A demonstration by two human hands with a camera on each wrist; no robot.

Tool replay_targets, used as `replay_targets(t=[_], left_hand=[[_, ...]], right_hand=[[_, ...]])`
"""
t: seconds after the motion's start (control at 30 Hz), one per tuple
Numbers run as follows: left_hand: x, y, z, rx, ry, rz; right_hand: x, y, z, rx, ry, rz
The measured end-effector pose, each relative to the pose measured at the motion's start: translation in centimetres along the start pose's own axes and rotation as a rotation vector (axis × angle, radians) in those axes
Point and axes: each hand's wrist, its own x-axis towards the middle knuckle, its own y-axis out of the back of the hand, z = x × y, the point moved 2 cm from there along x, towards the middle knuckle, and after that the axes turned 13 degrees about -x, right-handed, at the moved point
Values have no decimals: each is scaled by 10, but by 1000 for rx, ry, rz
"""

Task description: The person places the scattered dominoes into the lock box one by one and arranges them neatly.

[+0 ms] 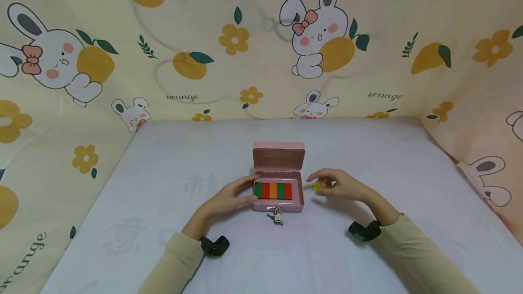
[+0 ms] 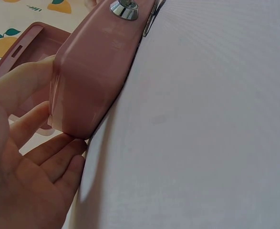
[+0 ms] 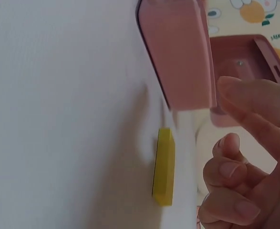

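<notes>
A pink metal cash box (image 1: 278,208) stands on the table with its lid (image 1: 278,158) raised. Inside lies a row of several flat blocks (image 1: 273,191) in green, red and orange. My left hand (image 1: 229,196) rests against the box's left side, fingertips at the wall and rim; in the left wrist view, the lower fingers (image 2: 56,157) touch near its bottom corner. To the right of the box, my right hand (image 1: 337,185) hovers by a yellow block (image 3: 163,167). That block sits on the table, apart from the loosely bent fingers (image 3: 228,169).
A silver lock with keys (image 1: 276,217) hangs on the box's front. White cloth covers the table (image 1: 286,257). Behind and at both sides rises a patterned curtain (image 1: 261,35) with rabbits and oranges. Each wrist wears a black camera (image 1: 215,245).
</notes>
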Motion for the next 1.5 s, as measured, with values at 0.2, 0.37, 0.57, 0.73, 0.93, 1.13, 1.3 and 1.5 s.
replay_targets(t=[0.2, 0.37, 0.57, 0.73, 0.93, 1.13, 1.3, 1.5], left_hand=[[-1, 1, 0, -1, -15, -7], [-1, 1, -1, -2, -12, -4], [0, 0, 0, 11, -9, -7], [0, 1, 1, 9, -18, -11], [-1, 1, 1, 7, -15, -13], [-1, 0, 1, 2, 5, -2], [-1, 0, 1, -5, 14, 2], [-1, 1, -1, -12, 22, 3]], right_hand=[[-1, 2, 8, 3, -20, -43], [-2, 3, 15, 5, -8, -62], [-3, 6, 19, 9, 15, -98], [-2, 8, 26, 21, 17, -134], [-2, 10, 33, 16, 38, -183], [-1, 13, 35, 7, 27, -235], [1, 14, 38, 2, 22, -252], [2, 15, 41, 17, 12, -277]])
